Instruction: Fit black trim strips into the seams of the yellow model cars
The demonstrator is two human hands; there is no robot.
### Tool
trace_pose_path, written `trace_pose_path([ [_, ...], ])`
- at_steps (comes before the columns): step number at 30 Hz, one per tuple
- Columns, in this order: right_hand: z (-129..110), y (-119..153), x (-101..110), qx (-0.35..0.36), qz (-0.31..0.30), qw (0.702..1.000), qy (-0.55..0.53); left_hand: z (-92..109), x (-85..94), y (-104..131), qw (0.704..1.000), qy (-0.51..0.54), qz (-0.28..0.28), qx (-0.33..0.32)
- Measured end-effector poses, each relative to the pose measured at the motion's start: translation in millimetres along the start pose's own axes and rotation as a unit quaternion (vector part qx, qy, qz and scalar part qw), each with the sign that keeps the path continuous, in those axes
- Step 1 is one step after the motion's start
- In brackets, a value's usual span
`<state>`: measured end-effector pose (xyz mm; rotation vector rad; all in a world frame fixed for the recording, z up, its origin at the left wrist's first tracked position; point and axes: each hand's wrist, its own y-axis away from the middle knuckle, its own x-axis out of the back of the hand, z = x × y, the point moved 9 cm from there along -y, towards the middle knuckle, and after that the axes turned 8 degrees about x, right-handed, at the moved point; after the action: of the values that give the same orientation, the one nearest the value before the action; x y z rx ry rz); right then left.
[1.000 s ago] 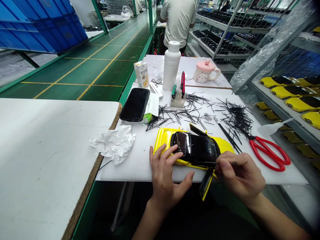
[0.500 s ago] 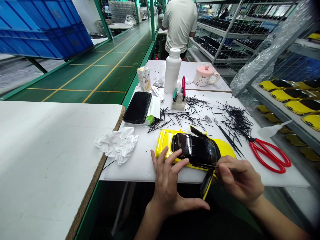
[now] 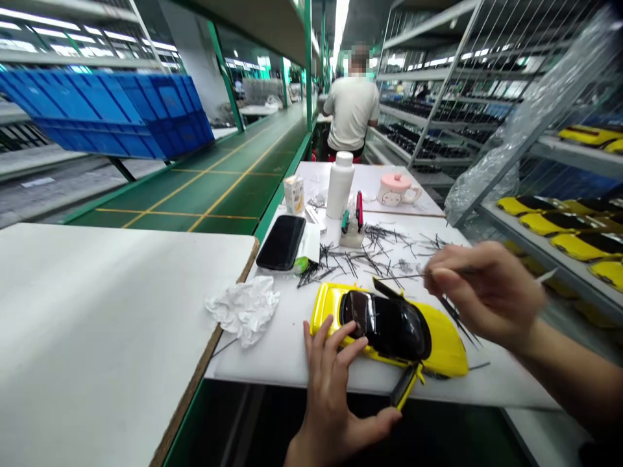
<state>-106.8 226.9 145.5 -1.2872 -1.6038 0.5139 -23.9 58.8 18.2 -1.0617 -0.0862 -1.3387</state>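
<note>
A yellow model car [image 3: 445,340] with a black roof lies on the white work board, its near and far doors swung out. My left hand [image 3: 331,389] has its fingers spread over the near rear side of the car, fingertips by the rear window. Its thumb is at the tip of the open near door [image 3: 403,387]. Raised above the car's front end, my right hand [image 3: 481,292] pinches a thin dark stick [image 3: 402,277] that points left; whether it is a tool or a loose strip I cannot tell. Many thin black strips [image 3: 353,259] lie scattered behind the car.
Crumpled white paper [image 3: 246,308] and a black phone [image 3: 282,242] lie left of the car. Behind stand a white bottle [image 3: 341,185], a pen holder [image 3: 351,239] and a pink-lidded mug [image 3: 395,191]. Racks of yellow cars [image 3: 559,224] line the right; a person [image 3: 353,110] works ahead.
My right hand has lifted from the car's near side, moving up and away with the thin stick. My left hand stays on the car. The view has tilted upward.
</note>
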Motion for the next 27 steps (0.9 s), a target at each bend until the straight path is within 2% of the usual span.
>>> trace_pose_path([
  [2,26,-23,-11,0.016,-0.018,0.999,0.027,-4,0.1,3,0.999,-0.007,0.035,0.004],
  [5,82,-47,-26,-0.017,-0.029,0.996,0.082,-18,-3.4,7,0.995,-0.022,0.085,0.044],
  [8,130,-58,-42,-0.058,-0.047,0.988,0.132,-31,-7.9,8,0.990,-0.047,0.109,0.073],
  [11,162,-60,-57,-0.105,-0.086,0.976,0.172,-40,-10.8,9,0.989,-0.056,0.109,0.078],
  [14,180,-56,-71,-0.147,-0.149,0.960,0.188,-41,-8.0,10,0.988,-0.052,0.125,0.072],
  [17,180,-47,-70,-0.177,-0.184,0.948,0.189,-37,-4.0,11,0.988,-0.030,0.138,0.062],
  [20,162,-27,-56,-0.193,-0.214,0.943,0.169,-33,-1.0,11,0.988,-0.008,0.132,0.078],
  [24,125,27,-38,-0.215,-0.302,0.922,0.110,-36,11.7,15,0.983,0.011,0.123,0.134],
  [27,101,74,-23,-0.244,-0.337,0.905,0.086,-40,30.0,27,0.974,0.052,0.131,0.180],
])
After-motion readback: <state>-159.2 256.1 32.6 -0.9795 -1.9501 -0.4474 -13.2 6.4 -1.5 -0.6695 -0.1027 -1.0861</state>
